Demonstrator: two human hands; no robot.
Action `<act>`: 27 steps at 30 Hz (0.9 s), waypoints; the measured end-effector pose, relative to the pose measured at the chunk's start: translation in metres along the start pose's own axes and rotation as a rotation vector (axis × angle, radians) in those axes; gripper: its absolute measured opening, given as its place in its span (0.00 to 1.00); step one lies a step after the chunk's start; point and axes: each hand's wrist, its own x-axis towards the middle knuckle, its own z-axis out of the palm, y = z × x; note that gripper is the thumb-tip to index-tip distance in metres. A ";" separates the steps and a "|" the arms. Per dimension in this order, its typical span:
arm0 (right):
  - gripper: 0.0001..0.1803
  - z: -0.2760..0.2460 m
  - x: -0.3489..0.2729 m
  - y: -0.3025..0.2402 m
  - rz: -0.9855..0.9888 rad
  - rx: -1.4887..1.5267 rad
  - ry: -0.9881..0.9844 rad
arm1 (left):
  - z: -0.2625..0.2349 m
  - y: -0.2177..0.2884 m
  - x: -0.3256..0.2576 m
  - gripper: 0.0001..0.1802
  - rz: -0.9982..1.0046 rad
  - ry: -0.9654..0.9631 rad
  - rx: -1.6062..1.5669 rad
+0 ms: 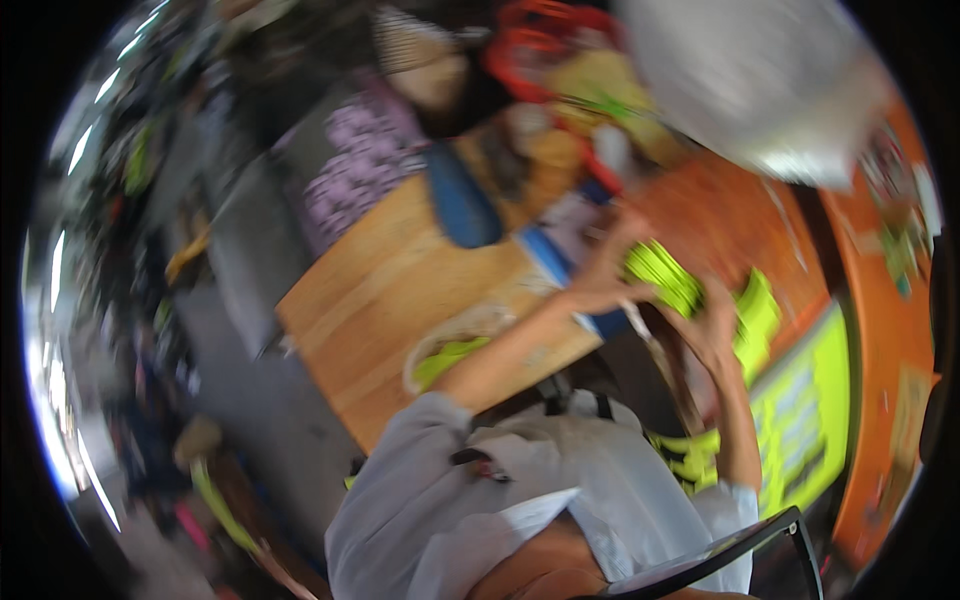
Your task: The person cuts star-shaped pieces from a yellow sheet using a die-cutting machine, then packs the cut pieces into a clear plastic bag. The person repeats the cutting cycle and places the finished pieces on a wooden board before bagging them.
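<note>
My left hand (612, 272) and my right hand (708, 322) close in from both sides on a neon yellow-green bundle (663, 278). Thin dark lines across the bundle suggest stacked flat pieces, though motion blur hides what they are. The fingers of both hands curve around its edges, above the orange-red tabletop (740, 220). More bright yellow-green material (757, 318) lies just beyond my right hand. Under my left forearm, a pale round dish or ring (412, 362) with yellow-green pieces (446, 358) rests on the wooden table (350, 320).
A dark blue elongated pad (460, 198) lies on the wooden table. Behind it is purple patterned cloth (362, 165). A large translucent plastic bag (750, 80) stands at the far right. A yellow-green panel with pale blocks (805, 410) leans near my right forearm. Red items (520, 50) sit at the back.
</note>
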 end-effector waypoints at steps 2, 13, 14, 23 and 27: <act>0.31 0.012 -0.006 0.005 -0.040 0.022 -0.011 | 0.021 -0.012 -0.005 0.47 0.102 0.072 -0.119; 0.53 0.029 -0.011 0.019 0.055 -0.098 -0.044 | 0.062 -0.005 -0.001 0.23 -0.088 0.422 0.029; 0.54 0.030 -0.012 0.020 0.020 -0.140 0.013 | 0.065 -0.007 0.000 0.22 -0.055 0.473 0.044; 0.41 0.005 -0.011 -0.041 0.044 -0.170 -0.103 | 0.018 0.053 -0.035 0.37 -0.079 0.344 0.124; 0.36 0.010 0.002 -0.105 0.059 0.216 -0.714 | -0.038 0.036 -0.161 0.51 -0.146 0.260 -0.105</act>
